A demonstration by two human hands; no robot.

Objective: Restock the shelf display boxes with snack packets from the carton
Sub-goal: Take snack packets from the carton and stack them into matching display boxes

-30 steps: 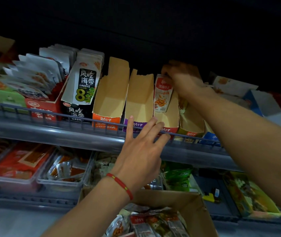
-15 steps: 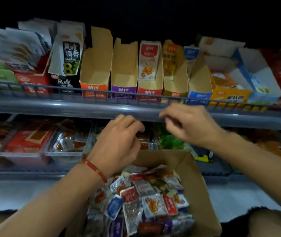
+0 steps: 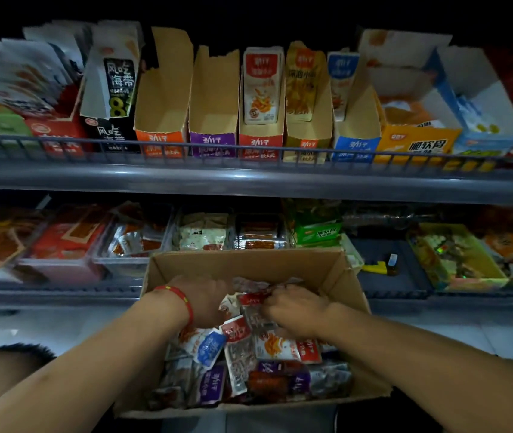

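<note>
An open cardboard carton (image 3: pixel 249 260) sits low in the middle, full of mixed snack packets (image 3: pixel 267 348) in red, blue and purple. Both hands are down inside it. My left hand (image 3: pixel 205 301), with a red wrist cord, digs into the pile with its fingertips hidden among the packets. My right hand (image 3: pixel 292 307) pinches a red packet (image 3: pixel 253 298) at the top of the pile. On the upper shelf stand the display boxes: orange (image 3: pixel 161 120) and purple (image 3: pixel 214 120) are empty, while red (image 3: pixel 261 137), yellow (image 3: pixel 308 132) and blue (image 3: pixel 355 142) hold a few packets.
A grey wire rail (image 3: pixel 249 151) runs along the upper shelf's front edge. Seaweed packs (image 3: pixel 114 85) stand to the left of the display boxes and an orange box (image 3: pixel 417 142) to the right. The lower shelf behind the carton holds clear trays (image 3: pixel 130 242) of snacks.
Both hands came down from the shelf: the right hand left the red display box, and now both are inside the carton among the packets. The view tilted down.
</note>
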